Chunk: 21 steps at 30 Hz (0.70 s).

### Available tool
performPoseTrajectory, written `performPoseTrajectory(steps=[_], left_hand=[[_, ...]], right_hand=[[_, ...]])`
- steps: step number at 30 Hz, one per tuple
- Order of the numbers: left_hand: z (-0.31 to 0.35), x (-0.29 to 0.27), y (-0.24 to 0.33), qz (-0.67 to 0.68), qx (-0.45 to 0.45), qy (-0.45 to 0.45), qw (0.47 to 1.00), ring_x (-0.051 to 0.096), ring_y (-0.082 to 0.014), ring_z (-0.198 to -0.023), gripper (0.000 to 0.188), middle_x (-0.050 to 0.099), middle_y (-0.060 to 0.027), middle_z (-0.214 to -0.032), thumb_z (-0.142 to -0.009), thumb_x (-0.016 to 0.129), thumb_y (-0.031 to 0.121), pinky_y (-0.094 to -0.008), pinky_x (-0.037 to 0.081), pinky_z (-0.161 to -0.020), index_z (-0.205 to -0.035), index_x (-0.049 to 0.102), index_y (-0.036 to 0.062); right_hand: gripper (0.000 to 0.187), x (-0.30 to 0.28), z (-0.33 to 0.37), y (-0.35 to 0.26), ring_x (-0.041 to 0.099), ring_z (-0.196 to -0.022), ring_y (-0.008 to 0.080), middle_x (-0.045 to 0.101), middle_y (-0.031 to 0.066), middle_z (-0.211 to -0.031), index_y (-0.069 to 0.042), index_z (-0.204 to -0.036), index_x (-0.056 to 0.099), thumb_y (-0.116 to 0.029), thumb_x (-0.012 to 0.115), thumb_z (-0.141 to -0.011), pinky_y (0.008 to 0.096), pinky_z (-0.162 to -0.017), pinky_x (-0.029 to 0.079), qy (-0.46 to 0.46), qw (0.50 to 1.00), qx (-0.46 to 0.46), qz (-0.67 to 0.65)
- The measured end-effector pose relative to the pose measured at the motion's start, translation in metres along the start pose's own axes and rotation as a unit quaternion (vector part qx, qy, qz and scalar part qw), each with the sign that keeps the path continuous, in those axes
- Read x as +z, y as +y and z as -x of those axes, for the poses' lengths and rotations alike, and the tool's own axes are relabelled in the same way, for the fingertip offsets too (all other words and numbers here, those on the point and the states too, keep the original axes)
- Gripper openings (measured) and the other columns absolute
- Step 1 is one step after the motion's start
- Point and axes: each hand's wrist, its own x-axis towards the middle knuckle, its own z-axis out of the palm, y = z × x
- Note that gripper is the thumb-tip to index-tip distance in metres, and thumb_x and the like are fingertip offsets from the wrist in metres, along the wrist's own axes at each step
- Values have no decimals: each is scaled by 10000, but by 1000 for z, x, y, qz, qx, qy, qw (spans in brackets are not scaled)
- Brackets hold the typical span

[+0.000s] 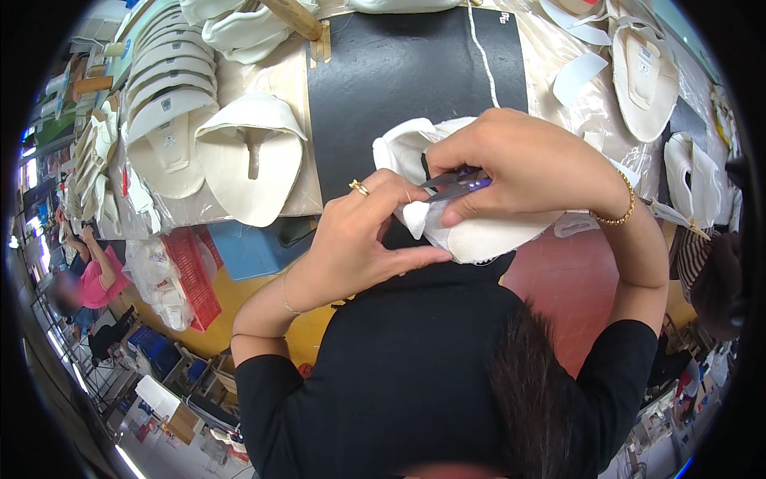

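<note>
Item: white shoe upper [479,235], held over the black mat [415,80] at our chest. Our left hand [359,239] pinches its edge to steady it; our right hand [519,164] closes on small snips [456,185], blades at the seam. A red basket [191,275] holds bagged pieces; cream uppers [171,120] lie stacked left.

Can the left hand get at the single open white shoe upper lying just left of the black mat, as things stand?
Probably not right away: the left hand is pinching the white shoe piece that the right hand trims with snips. The path to the open upper looks free once it lets go.
</note>
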Motion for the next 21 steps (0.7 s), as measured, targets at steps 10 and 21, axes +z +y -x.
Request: performPoseTrajectory(steps=[10, 21], left_hand=[[-5, -11, -2, 160, -16, 9, 987, 580, -57, -591, 212, 624, -50, -898, -817, 773, -14, -206, 442, -520, -1002, 671, -31], [-1, -6, 4, 372, -133, 53, 917, 613, -85, -658, 193, 599, -70, -965, -907, 683, -13, -209, 495, -550, -1081, 611, -58]], right_hand=[[260, -26, -2, -18, 625, -767, 389, 660, 172, -770, -18, -880, 663, -244, 757, -792, 447, -673, 464, -30, 999, -4, -31], [253, -24, -5, 2, 607, -759, 366, 634, 146, -803, -12, -887, 644, -210, 764, -786, 424, -667, 457, 1, 998, -25, -61]])
